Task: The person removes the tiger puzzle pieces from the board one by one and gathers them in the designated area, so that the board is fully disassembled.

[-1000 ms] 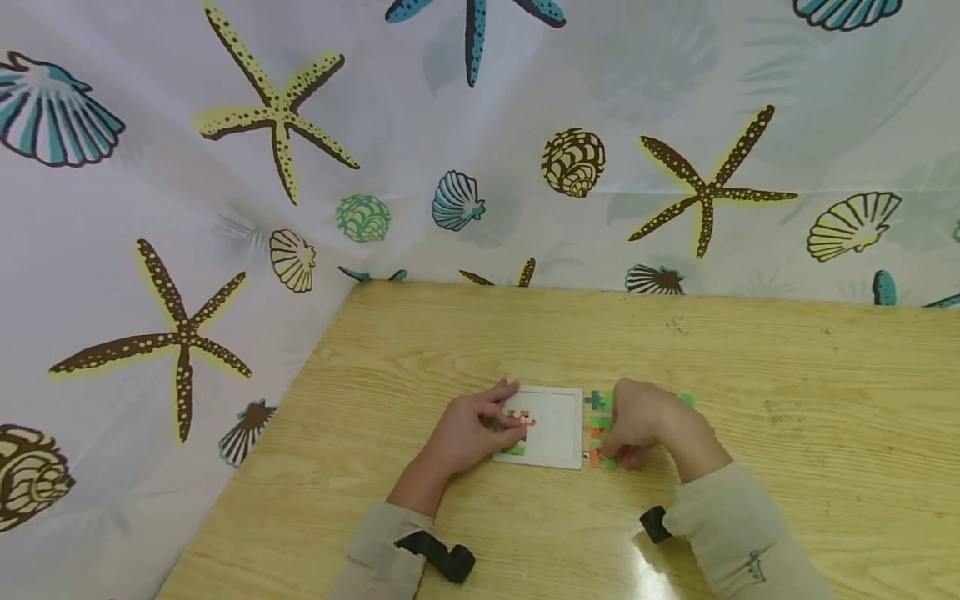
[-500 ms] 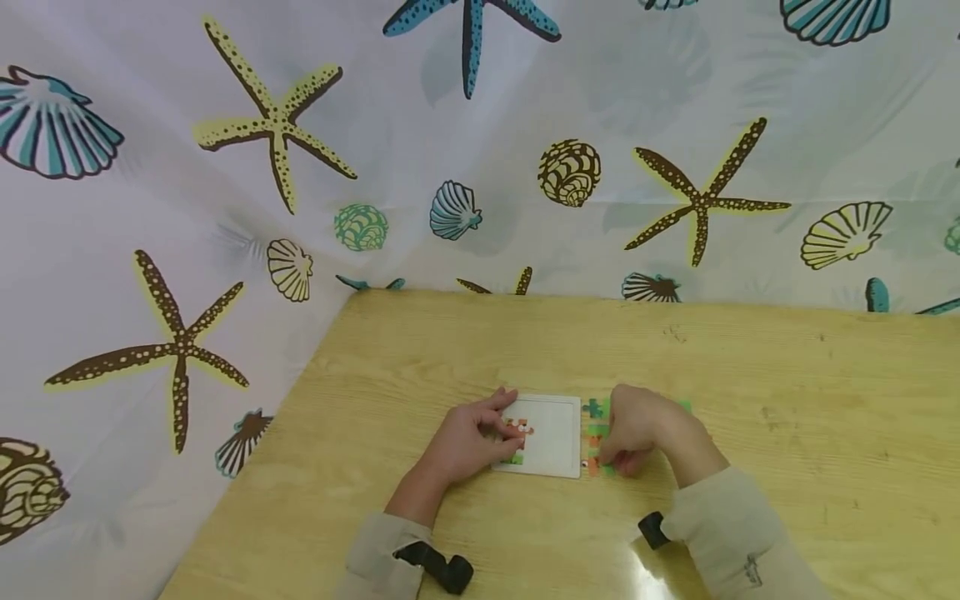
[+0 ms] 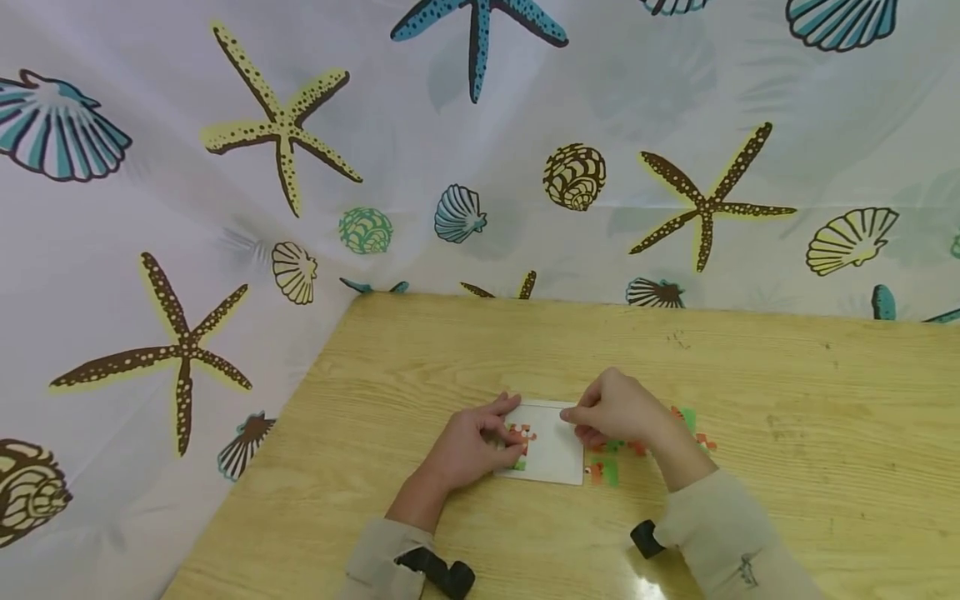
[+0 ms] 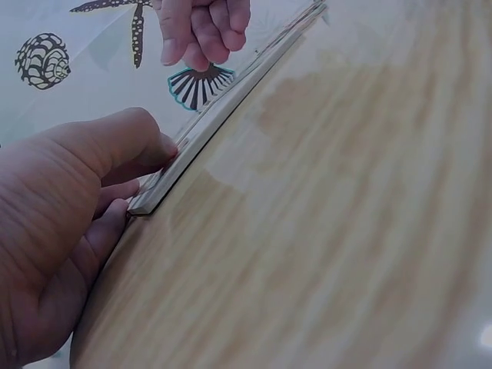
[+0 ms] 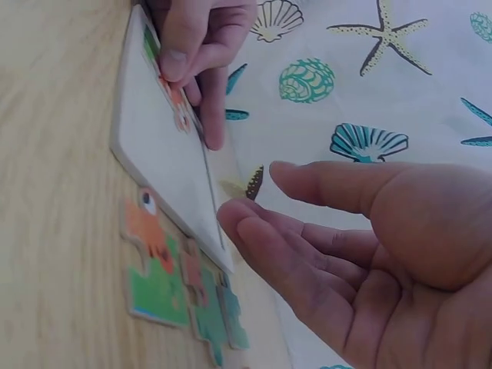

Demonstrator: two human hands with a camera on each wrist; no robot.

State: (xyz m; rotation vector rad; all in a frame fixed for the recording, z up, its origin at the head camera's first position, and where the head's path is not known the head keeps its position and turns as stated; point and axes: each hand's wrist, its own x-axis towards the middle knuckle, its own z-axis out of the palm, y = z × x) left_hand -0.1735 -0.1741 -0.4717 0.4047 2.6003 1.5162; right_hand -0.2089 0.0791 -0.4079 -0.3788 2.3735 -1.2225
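Observation:
A white puzzle tray (image 3: 551, 462) lies on the wooden table with a few joined orange and green jigsaw pieces (image 3: 521, 435) at its left side. My left hand (image 3: 468, 446) holds the tray's left edge; its thumb and forefinger rest by those pieces and other fingers reach along the border. In the right wrist view, my right hand (image 5: 346, 254) shows a gap between thumb and fingertips, with nothing in it. From the head view, that hand overlaps the tray's far right corner. Loose pieces (image 5: 154, 261) with orange and green print lie beside the tray's right edge.
More jigsaw pieces (image 3: 686, 418) lie right of the tray, partly hidden by the right forearm. A curtain with shells and starfish (image 3: 502, 183) hangs along the table's back and left. Black wrist devices (image 3: 438, 571) sit at both sleeves.
My right hand has risen from the loose pieces and moved left to the tray's far right corner, uncovering pieces. My left hand stays at the tray.

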